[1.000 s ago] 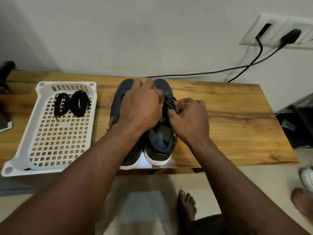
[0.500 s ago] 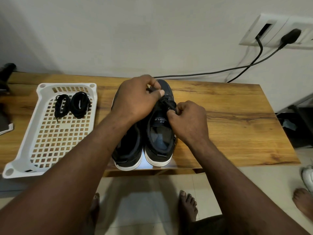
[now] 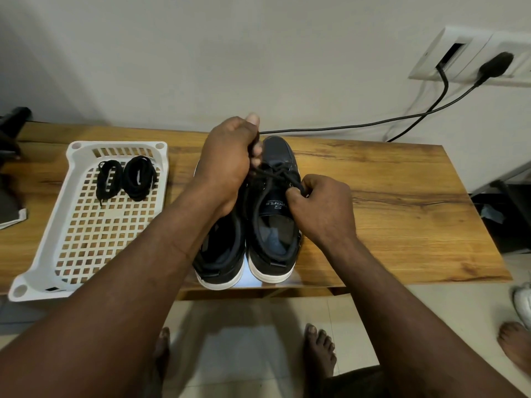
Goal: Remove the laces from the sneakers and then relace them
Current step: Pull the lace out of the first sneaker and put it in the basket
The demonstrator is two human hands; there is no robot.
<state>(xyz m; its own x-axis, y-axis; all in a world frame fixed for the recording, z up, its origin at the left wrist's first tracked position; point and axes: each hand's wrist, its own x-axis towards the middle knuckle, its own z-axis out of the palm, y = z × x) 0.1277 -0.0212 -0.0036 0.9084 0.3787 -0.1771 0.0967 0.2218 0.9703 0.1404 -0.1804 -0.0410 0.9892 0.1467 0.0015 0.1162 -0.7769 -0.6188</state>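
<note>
Left hand [image 3: 227, 165] is gripping the thin black lace [image 3: 273, 175] taut; right hand [image 3: 321, 205] is pinching it, steadying the right navy white-soled sneaker [image 3: 277, 152].

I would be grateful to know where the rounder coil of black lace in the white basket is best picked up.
I'd pinch the coil across its bundled strands at its near or right arc, coming straight down. It lies flat as a loop on the basket floor; the walls block a sideways approach, and the other lace bundle sits close on its left.
</note>
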